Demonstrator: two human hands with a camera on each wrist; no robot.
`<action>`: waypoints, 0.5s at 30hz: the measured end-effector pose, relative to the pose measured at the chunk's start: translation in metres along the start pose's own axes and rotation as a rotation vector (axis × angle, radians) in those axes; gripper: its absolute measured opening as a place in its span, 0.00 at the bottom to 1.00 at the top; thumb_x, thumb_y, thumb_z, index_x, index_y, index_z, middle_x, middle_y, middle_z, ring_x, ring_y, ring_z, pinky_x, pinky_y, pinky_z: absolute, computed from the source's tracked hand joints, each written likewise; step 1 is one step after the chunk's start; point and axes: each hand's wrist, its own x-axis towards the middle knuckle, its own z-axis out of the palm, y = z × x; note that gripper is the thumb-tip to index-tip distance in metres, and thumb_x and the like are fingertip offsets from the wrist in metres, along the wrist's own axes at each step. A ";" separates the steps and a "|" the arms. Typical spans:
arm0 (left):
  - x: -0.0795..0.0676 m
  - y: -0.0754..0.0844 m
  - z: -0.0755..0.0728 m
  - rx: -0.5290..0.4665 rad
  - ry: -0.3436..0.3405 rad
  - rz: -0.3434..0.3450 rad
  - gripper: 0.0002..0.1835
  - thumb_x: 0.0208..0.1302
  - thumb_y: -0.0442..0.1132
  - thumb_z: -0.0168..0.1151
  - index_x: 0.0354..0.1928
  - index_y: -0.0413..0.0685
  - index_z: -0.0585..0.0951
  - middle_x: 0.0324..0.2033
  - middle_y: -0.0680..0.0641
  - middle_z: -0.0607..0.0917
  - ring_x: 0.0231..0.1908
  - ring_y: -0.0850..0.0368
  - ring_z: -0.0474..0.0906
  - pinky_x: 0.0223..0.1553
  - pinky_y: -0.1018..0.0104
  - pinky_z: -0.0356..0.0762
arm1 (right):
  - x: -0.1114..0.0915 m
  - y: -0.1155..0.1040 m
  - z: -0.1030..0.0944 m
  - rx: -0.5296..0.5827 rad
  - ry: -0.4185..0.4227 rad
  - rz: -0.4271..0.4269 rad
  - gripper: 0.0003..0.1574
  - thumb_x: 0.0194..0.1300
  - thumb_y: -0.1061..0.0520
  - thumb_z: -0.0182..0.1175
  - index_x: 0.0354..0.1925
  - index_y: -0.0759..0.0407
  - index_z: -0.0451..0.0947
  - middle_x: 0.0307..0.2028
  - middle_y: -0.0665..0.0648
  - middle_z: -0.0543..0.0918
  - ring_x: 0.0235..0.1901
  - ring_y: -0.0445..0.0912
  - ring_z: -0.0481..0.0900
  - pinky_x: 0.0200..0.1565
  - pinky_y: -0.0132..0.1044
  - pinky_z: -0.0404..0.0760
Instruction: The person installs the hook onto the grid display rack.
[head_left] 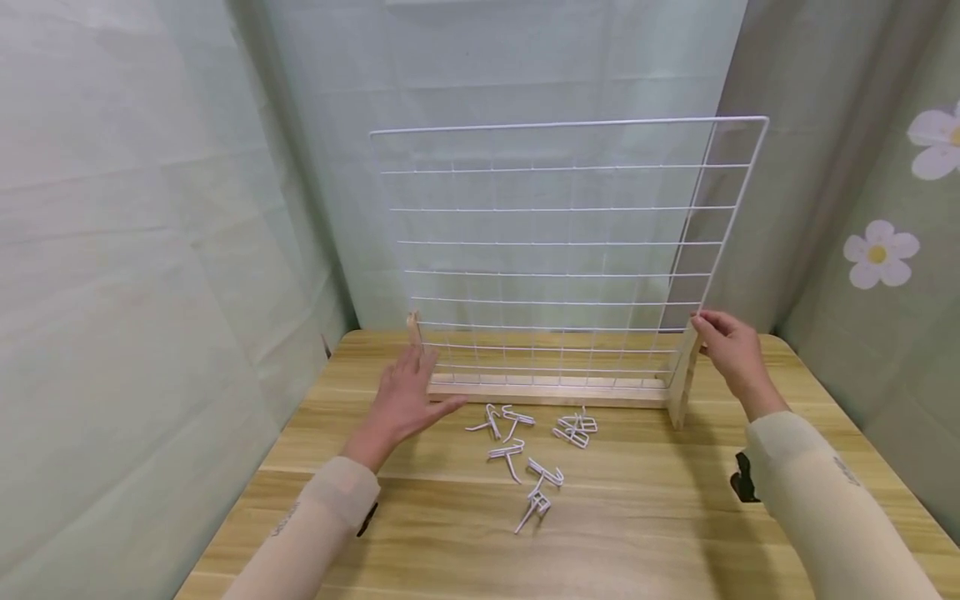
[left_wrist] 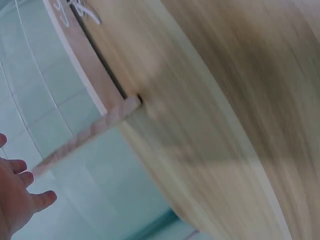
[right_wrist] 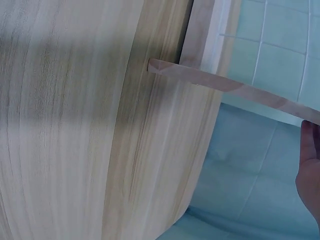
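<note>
A white wire grid [head_left: 562,242] stands upright in a wooden base [head_left: 547,390] with a side post at each end. My left hand [head_left: 406,392] is by the left post [head_left: 413,327], its fingers straight and the thumb spread away. In the left wrist view, the fingertips of the left hand [left_wrist: 20,195] come right at the top end of that post [left_wrist: 85,137]. My right hand [head_left: 731,346] pinches the top of the right post [head_left: 681,375] between thumb and fingers. The right wrist view has the right hand [right_wrist: 310,172] at the upper end of this post [right_wrist: 235,89].
Several white wire hooks [head_left: 506,454] lie loose on the wood-grain table [head_left: 622,517] in front of the base. Pale green curtains [head_left: 150,250] surround the table at the left, back and right, with white flowers [head_left: 879,254] on the right one.
</note>
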 end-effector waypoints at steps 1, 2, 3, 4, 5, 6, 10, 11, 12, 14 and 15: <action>0.000 0.002 0.002 -0.009 0.000 0.009 0.56 0.56 0.76 0.57 0.75 0.45 0.58 0.75 0.35 0.52 0.74 0.37 0.44 0.68 0.34 0.45 | 0.000 0.000 0.000 0.007 -0.002 0.006 0.37 0.77 0.41 0.46 0.66 0.70 0.67 0.57 0.61 0.72 0.49 0.41 0.73 0.47 0.27 0.79; 0.000 0.005 0.003 -0.020 -0.003 0.012 0.55 0.56 0.76 0.57 0.75 0.45 0.59 0.75 0.34 0.52 0.74 0.37 0.44 0.69 0.34 0.46 | 0.000 0.001 0.000 0.017 -0.006 0.013 0.37 0.77 0.41 0.47 0.66 0.70 0.66 0.57 0.60 0.72 0.51 0.43 0.73 0.49 0.29 0.79; 0.000 0.007 0.005 -0.034 -0.001 0.015 0.55 0.56 0.75 0.57 0.75 0.45 0.60 0.75 0.35 0.52 0.74 0.37 0.44 0.68 0.35 0.47 | 0.000 0.001 0.000 0.023 -0.009 0.022 0.38 0.77 0.40 0.47 0.67 0.70 0.66 0.57 0.60 0.72 0.52 0.44 0.73 0.51 0.32 0.78; 0.000 0.009 0.006 -0.049 0.001 0.019 0.54 0.57 0.74 0.58 0.75 0.45 0.61 0.75 0.35 0.54 0.74 0.37 0.46 0.68 0.35 0.49 | 0.000 0.001 -0.001 0.031 -0.012 0.031 0.39 0.76 0.40 0.47 0.67 0.69 0.66 0.58 0.60 0.72 0.54 0.46 0.73 0.53 0.35 0.78; 0.000 0.011 0.008 -0.060 0.003 0.026 0.53 0.57 0.74 0.59 0.75 0.45 0.61 0.74 0.35 0.55 0.74 0.37 0.48 0.68 0.35 0.50 | -0.001 0.002 -0.001 0.035 -0.015 0.040 0.39 0.76 0.39 0.47 0.68 0.69 0.65 0.59 0.60 0.71 0.56 0.49 0.73 0.54 0.38 0.77; 0.001 0.013 0.009 -0.072 0.008 0.034 0.52 0.57 0.73 0.60 0.74 0.45 0.62 0.74 0.35 0.56 0.73 0.37 0.49 0.67 0.34 0.52 | 0.000 0.002 -0.001 0.041 -0.015 0.051 0.40 0.76 0.38 0.46 0.69 0.68 0.65 0.59 0.60 0.71 0.57 0.51 0.72 0.56 0.40 0.76; 0.003 0.021 0.014 -0.119 -0.007 0.037 0.50 0.59 0.71 0.59 0.74 0.46 0.63 0.72 0.36 0.61 0.71 0.37 0.54 0.67 0.36 0.53 | 0.001 0.002 0.001 0.079 -0.012 0.097 0.42 0.75 0.37 0.47 0.70 0.66 0.64 0.61 0.61 0.69 0.62 0.55 0.70 0.59 0.45 0.72; 0.003 0.023 0.015 -0.133 -0.013 0.031 0.49 0.59 0.71 0.59 0.74 0.46 0.63 0.72 0.36 0.62 0.71 0.37 0.55 0.67 0.36 0.53 | 0.001 0.002 0.001 0.090 -0.010 0.106 0.42 0.74 0.37 0.47 0.70 0.66 0.64 0.61 0.60 0.69 0.62 0.55 0.69 0.59 0.44 0.72; 0.003 0.025 0.016 -0.152 -0.016 0.024 0.49 0.60 0.71 0.59 0.74 0.46 0.63 0.71 0.36 0.63 0.71 0.37 0.55 0.67 0.36 0.53 | 0.002 0.002 0.001 0.099 -0.008 0.117 0.42 0.74 0.37 0.48 0.70 0.66 0.64 0.61 0.59 0.70 0.62 0.55 0.69 0.59 0.44 0.72; 0.003 0.029 0.017 -0.194 -0.027 -0.001 0.47 0.61 0.69 0.59 0.74 0.47 0.64 0.71 0.37 0.64 0.71 0.37 0.56 0.68 0.38 0.53 | 0.002 0.003 0.001 0.111 -0.005 0.132 0.41 0.74 0.37 0.48 0.70 0.65 0.64 0.61 0.58 0.70 0.62 0.55 0.69 0.59 0.43 0.72; 0.002 0.031 0.017 -0.214 -0.030 -0.015 0.47 0.61 0.69 0.59 0.73 0.47 0.64 0.71 0.37 0.65 0.70 0.37 0.56 0.68 0.38 0.53 | 0.003 0.003 0.001 0.115 -0.004 0.136 0.41 0.74 0.37 0.48 0.70 0.65 0.64 0.60 0.57 0.70 0.62 0.54 0.70 0.59 0.42 0.72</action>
